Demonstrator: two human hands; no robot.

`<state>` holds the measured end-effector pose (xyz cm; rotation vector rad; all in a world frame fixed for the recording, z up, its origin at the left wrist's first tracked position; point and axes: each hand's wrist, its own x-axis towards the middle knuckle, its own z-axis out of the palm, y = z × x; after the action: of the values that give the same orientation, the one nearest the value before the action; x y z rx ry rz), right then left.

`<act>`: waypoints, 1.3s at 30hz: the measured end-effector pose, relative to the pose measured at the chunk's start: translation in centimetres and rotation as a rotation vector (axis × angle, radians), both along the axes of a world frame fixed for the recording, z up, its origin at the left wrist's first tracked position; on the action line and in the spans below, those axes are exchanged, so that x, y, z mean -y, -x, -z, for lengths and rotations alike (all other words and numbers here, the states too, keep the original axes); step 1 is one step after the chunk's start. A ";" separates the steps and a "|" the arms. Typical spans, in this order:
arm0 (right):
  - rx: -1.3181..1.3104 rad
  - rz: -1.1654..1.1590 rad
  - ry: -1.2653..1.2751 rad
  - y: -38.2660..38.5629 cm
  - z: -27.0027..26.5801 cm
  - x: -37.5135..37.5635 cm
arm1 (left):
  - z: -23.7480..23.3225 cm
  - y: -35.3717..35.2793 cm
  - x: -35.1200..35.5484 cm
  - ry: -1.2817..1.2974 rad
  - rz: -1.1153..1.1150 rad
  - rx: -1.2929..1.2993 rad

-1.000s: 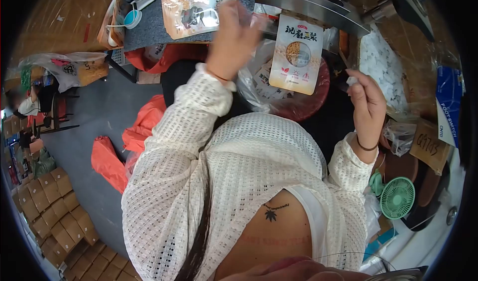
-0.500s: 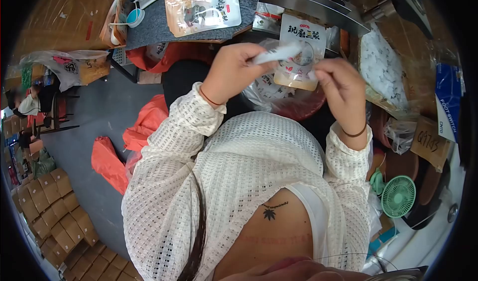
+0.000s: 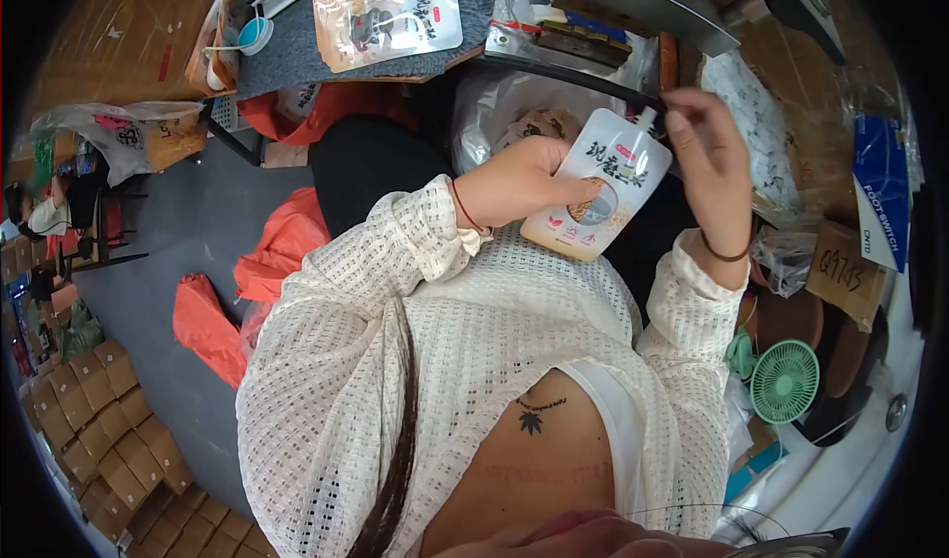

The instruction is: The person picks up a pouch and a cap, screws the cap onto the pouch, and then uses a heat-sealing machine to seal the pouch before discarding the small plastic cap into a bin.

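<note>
In the head view I monitor, the wearer's left hand grips a printed pouch, thumb pressed over its front and the remaining fingers hidden behind it. The pouch is tilted, held in front of the torso, its spout pointing up and to the right. The right hand is half curled just beside the spout; I cannot tell whether its fingers pinch anything small or touch the spout. Beyond the pouch, I note a bin lined with clear plastic, partly covered by the left hand. Farther forward stands a metal machine; to its left, a stack of similar pouches lies on a grey tabletop. On the right I find a bag of white pieces, then a blue box lettered "FOOT SWITCH", and nearer the body a green fan. At far left, red plastic bags lie on the floor, with stacked cartons well apart from the hands.
</note>
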<state>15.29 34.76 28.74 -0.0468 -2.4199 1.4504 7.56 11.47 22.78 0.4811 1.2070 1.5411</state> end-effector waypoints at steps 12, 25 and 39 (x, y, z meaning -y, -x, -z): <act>0.166 0.022 0.552 -2.0 1.3 -0.1 | 2.1 8.5 -2.3 -0.075 -0.271 -0.001; 0.069 -0.038 0.650 -2.6 1.4 -0.2 | 2.6 8.6 9.0 0.485 -0.462 -1.805; -0.082 -0.038 -0.249 1.0 -2.0 3.4 | -0.7 2.0 1.7 0.106 -0.259 -0.551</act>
<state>14.31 31.39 30.70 0.1142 -2.5252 1.1316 5.55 9.80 23.52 0.7308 1.8234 1.6001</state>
